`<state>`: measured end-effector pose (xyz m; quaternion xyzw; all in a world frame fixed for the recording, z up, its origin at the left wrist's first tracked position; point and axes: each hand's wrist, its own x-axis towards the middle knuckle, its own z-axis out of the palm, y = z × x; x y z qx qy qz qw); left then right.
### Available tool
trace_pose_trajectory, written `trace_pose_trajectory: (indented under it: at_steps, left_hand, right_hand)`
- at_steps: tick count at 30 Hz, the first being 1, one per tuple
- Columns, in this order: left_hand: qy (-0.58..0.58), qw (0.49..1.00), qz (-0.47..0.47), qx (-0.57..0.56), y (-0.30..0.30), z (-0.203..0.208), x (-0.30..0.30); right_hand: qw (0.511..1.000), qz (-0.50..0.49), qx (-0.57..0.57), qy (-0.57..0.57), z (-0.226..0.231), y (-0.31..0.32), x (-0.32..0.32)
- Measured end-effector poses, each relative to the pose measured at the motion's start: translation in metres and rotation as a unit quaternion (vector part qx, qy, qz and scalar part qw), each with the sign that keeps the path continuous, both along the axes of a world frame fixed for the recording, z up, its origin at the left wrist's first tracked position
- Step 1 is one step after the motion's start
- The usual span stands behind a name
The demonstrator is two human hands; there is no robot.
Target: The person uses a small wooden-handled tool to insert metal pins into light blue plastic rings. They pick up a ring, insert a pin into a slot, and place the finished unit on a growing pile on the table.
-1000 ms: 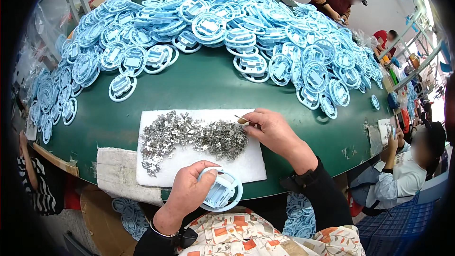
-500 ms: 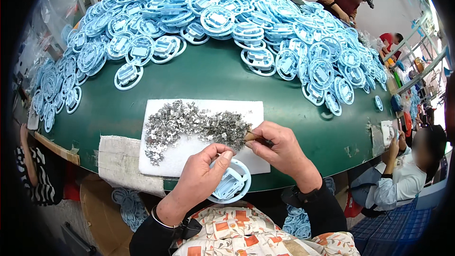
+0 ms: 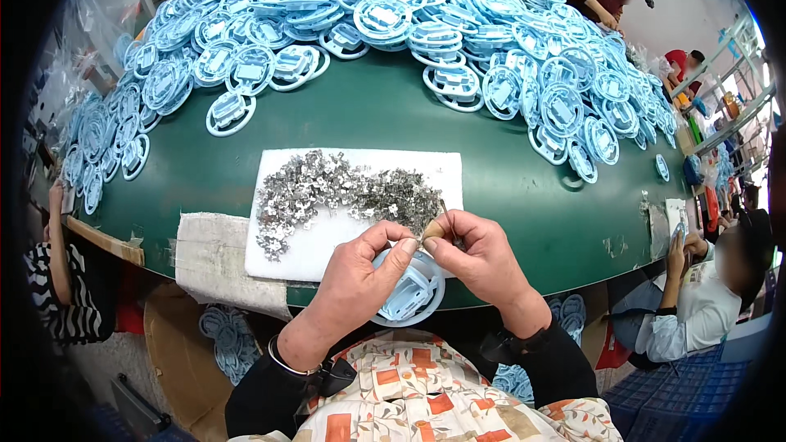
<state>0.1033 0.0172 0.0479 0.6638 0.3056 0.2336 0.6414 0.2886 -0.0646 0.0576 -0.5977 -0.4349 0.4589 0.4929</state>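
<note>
My left hand (image 3: 360, 274) is closed at the near table edge, with its thumb and forefinger pinched together. It holds a round light blue plastic frame (image 3: 401, 301), shaped like a small toy steering wheel with a recessed middle. My right hand (image 3: 485, 260) is closed too, its fingertips meeting the left ones over the frame's top rim. A tan covering (image 3: 437, 227) shows on a right fingertip. Beside it a thin dark tool (image 3: 445, 211) sticks up from the right hand. Whatever tiny piece lies between the fingertips is hidden. Beyond, small silvery metal pieces (image 3: 315, 188) lie heaped on a white foam board (image 3: 282, 268).
A large pile of similar blue frames (image 3: 383, 18) covers the far side of the green table (image 3: 327, 119). A whitish cloth (image 3: 214, 258) lies left of the board. More frames (image 3: 225, 344) are below the table edge. Other people (image 3: 696, 286) work around it.
My right hand has come from the metal heap to my left fingertips, over the blue frame. The view has shifted slightly, so the board and pile sit higher.
</note>
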Motion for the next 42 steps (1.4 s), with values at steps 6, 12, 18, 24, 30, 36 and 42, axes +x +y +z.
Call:
trace_pose_trajectory:
  at_steps: [6, 12, 18, 24, 30, 36, 42]
  left_hand:
    - [0.016, 0.999, 0.021, -0.018, -0.001, -0.007, -0.009]
    - [0.046, 0.998, 0.032, -0.021, 0.002, -0.012, -0.011]
    - [0.064, 0.997, 0.038, -0.017, 0.003, -0.012, -0.009]
    - [0.087, 0.996, 0.03, 0.002, 0.002, -0.007, -0.007]
    - [0.082, 0.996, 0.029, 0.013, 0.002, -0.016, -0.007]
    - [0.008, 0.997, 0.03, -0.07, 0.004, -0.02, -0.012]
    - [-0.065, 0.99, -0.008, -0.127, 0.002, -0.011, -0.022]
  right_hand:
    - [0.998, -0.007, -0.011, 0.066, 0.003, -0.006, 0.001]
    - [0.974, 0.018, 0.086, -0.207, 0.002, -0.018, -0.008]
    - [0.933, 0.049, 0.135, -0.329, 0.003, -0.013, -0.014]
    - [0.884, 0.056, 0.142, -0.442, 0.005, -0.012, -0.021]
    - [0.882, 0.072, 0.098, -0.456, 0.012, -0.009, -0.023]
    - [0.95, -0.013, 0.078, -0.301, 0.0, -0.016, -0.014]
    - [0.984, 0.028, -0.123, 0.126, -0.004, -0.025, -0.015]
